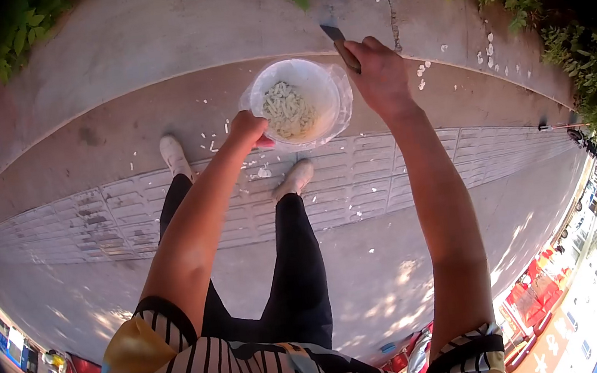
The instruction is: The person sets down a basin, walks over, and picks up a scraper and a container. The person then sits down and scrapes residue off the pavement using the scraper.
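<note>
From afar I see the left hand [249,126] curled on the left side of the bucket [319,87] between both hands, the right hand [379,74] closed round a scraper [341,46], and judge the bucket light, its plastic liner [345,99] soft and slippery, its edge best to grip.

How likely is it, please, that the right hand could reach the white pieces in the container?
Probably yes: the white pieces lie uncovered in the open container, and the right hand is beside it, though the bladed tool it grips could hinder picking them up.
</note>
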A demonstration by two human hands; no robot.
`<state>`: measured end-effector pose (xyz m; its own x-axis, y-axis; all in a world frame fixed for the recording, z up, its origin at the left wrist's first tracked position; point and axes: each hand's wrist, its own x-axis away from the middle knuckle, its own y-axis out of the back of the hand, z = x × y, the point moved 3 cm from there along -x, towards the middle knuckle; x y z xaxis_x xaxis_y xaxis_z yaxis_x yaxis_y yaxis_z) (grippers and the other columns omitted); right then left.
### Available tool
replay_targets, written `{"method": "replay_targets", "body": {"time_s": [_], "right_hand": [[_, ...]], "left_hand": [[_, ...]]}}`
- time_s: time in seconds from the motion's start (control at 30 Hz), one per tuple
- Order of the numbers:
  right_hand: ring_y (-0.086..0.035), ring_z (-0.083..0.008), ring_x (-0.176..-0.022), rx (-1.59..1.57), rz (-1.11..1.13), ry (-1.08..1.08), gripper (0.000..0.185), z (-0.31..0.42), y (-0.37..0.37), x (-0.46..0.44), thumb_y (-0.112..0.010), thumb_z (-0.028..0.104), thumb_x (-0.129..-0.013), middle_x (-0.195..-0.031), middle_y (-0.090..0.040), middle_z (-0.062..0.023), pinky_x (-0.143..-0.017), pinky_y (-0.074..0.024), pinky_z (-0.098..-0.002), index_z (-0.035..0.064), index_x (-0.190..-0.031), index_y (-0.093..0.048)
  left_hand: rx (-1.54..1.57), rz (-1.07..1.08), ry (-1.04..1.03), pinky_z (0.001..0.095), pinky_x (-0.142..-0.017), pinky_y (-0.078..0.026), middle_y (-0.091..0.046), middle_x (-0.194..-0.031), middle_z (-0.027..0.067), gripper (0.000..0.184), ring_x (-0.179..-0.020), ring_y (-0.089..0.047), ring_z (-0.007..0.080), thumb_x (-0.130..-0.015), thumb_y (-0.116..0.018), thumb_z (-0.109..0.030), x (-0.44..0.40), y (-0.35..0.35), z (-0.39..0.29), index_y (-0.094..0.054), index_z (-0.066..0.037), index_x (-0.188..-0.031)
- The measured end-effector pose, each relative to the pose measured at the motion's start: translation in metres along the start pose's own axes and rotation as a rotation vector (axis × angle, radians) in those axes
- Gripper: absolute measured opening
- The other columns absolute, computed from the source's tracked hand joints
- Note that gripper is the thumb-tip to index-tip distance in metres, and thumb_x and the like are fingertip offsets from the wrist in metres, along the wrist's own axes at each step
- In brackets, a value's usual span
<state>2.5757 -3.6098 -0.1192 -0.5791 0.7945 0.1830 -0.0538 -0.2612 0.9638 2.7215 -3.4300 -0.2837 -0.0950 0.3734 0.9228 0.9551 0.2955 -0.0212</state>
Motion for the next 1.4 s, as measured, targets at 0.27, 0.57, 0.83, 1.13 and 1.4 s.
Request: {"method": "replay_targets", "body": {"time_s": [0.27,0.57,0.83,1.13,1.4], "right_hand": [[-0.061,-0.0282,-0.074,0.000,-0.291,-0.091,0.025,-0.075,0.038,-0.014,-0.067,0.015,-0.077,-0.085,-0.058,-0.0063,-0.065,-0.0505,-0.0381,0.0163,-0.101,-0.064],[-0.060,-0.0304,-0.077,-0.005,-0.092,-0.055,0.033,-0.053,0.002,0.021,-0.069,0.011,-0.074,-0.084,-0.057,-0.0101,-0.067,-0.0497,-0.0393,0.0113,-0.107,-0.062],[-0.059,-0.0321,-0.074,-0.206,-0.126,-0.164,0.031,-0.034,0.019,0.092,-0.069,0.009,-0.075,-0.084,-0.058,-0.0103,-0.065,-0.0485,-0.0397,0.0049,-0.105,-0.061],[-0.062,-0.0276,-0.086,-0.536,-0.170,-0.774,0.029,-0.064,0.006,0.324,-0.071,0.009,-0.077,-0.097,-0.062,-0.0116,-0.075,-0.0496,-0.0346,0.0013,-0.104,-0.063],[-0.060,-0.0279,-0.104,-0.800,-0.311,-0.988,0.033,-0.149,0.015,0.465,-0.068,0.002,-0.076,-0.115,-0.061,-0.0142,-0.086,-0.0486,-0.0323,0.0014,-0.109,-0.062]], "left_hand": [[-0.080,-0.018,-0.045,0.0367,-0.046,-0.059,-0.064,-0.083,0.0228,0.025,-0.061,-0.067,0.0314,-0.073,-0.057,0.000,-0.014,-0.024,-0.011,-0.058,0.017,-0.091],[-0.204,-0.004,-0.071,0.0345,-0.045,-0.057,-0.065,-0.085,0.0241,0.027,-0.057,-0.067,0.0310,-0.072,-0.057,-0.003,-0.025,-0.028,-0.004,-0.059,0.015,-0.092],[-0.228,0.047,-0.044,0.0338,-0.047,-0.057,-0.062,-0.084,0.0236,0.031,-0.059,-0.067,0.0310,-0.073,-0.053,-0.001,-0.008,-0.038,-0.029,-0.054,0.017,-0.098],[-0.248,0.041,0.071,0.0402,-0.049,-0.059,-0.061,-0.090,0.0252,0.036,-0.067,-0.066,0.0353,-0.074,-0.052,0.002,0.024,-0.073,-0.008,-0.049,0.018,-0.106],[-0.343,0.029,0.057,0.0454,-0.051,-0.059,-0.059,-0.094,0.0259,0.038,-0.072,-0.065,0.0372,-0.071,-0.052,0.006,0.074,-0.178,0.017,-0.049,0.017,-0.107]]}}
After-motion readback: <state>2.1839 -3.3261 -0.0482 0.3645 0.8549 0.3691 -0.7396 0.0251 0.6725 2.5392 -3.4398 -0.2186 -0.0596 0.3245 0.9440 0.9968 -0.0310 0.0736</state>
